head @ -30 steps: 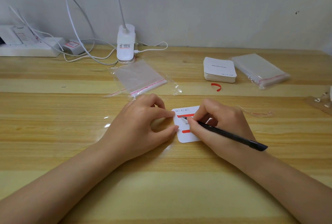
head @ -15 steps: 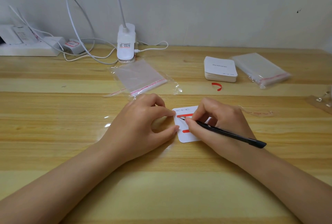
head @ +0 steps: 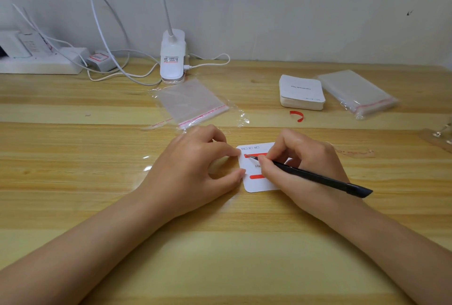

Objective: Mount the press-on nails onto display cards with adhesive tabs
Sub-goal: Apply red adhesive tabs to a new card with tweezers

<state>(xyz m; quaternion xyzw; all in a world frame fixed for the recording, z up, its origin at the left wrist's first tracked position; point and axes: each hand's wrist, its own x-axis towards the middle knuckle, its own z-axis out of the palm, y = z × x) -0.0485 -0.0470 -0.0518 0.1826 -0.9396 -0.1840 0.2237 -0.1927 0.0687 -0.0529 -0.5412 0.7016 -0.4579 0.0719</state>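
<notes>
Gripping slim black tweezers (head: 318, 177), rounded white card (head: 256, 183), glossy wood table (head: 73, 170)

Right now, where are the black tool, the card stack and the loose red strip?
black tool (head: 318, 178), head view, mid shaft.
card stack (head: 302, 89), head view, top card.
loose red strip (head: 298, 116), head view, its curve.

At centre frame a white display card (head: 254, 183) lies flat on the wooden bench (head: 73, 182). Left hand (head: 195, 170) pins its left edge with fingertips. Right hand (head: 305, 167) holds black tweezers (head: 315, 177), tip on the upper red adhesive strip (head: 255, 156). Card stack (head: 302, 91) upper right.
</notes>
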